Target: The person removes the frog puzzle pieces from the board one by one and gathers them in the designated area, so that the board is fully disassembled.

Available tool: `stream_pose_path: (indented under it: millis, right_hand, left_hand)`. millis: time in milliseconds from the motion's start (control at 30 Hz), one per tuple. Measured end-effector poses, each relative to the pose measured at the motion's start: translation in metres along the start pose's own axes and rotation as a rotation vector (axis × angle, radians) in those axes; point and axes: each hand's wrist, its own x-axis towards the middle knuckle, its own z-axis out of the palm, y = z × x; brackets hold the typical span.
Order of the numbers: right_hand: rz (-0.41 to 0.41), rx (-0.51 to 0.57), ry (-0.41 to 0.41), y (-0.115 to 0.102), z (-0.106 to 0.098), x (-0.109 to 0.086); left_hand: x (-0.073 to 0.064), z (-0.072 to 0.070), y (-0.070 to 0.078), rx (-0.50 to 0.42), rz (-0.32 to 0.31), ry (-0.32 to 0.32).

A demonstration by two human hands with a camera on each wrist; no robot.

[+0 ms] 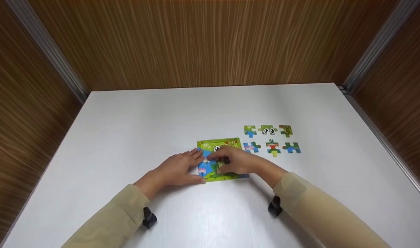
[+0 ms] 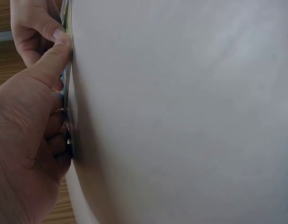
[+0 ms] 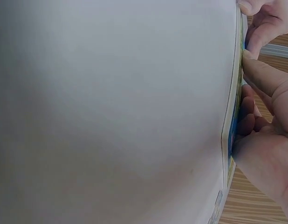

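Observation:
A frog picture puzzle board point(image 1: 210, 143), green and blue, lies on the white table in the head view. My left hand point(image 1: 178, 168) rests along its left edge, fingers stretched forward and thumb at the lower left corner. Over the middle of the board, my right hand point(image 1: 239, 160) touches the picture with bent fingers, thumb and index finger apart. It covers part of the frog. In the right wrist view, the right thumb point(image 3: 265, 74) presses on the thin board point(image 3: 232, 112). The left wrist view shows my left thumb point(image 2: 53, 58) at the board's edge.
Several loose puzzle pieces lie in two rows right of the board, including an eyes piece point(image 1: 267, 130), a red-mouthed piece point(image 1: 273, 147) and a blue-green corner-like piece point(image 1: 292, 147). Wood-grain panels point(image 1: 210, 44) stand behind and beside the white table point(image 1: 127, 120).

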Motion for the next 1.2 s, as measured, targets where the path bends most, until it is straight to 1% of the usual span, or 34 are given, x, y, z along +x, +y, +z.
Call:
stream_pose_path:
  millis: [133,367,500,733,1033,1200]
  right_hand:
    - [-0.021,-0.009,0.000,0.0002,-0.0002,0.0003]
    - [-0.028,-0.002,-0.003,-0.0014,-0.0020,-0.0004]
    - [-0.024,0.019,-0.011,0.0007,-0.0004,-0.0014]
    - [0.012,0.016,-0.009,0.0035,0.0003,-0.0021]
    - [0.008,0.002,-0.010,0.0004,-0.0012,-0.0014]
    - [-0.009,-0.004,-0.020,-0.0009,-0.0011,0.0001]
  left_hand:
    - [0.0002,0.0007,-0.0006,0.001,0.000,0.001]
    - [0.0013,0.0000,0.0000,0.003,0.008,0.003]
    - [0.0013,0.0017,0.0005,-0.004,0.012,0.002]
    - [0.0019,0.0042,0.0013,-0.003,-0.005,0.003]
    - [0.0020,0.0019,0.0002,-0.004,0.004,0.007]
    - [0.0007,0.0004,0.0001,-0.007,-0.002,0.003]
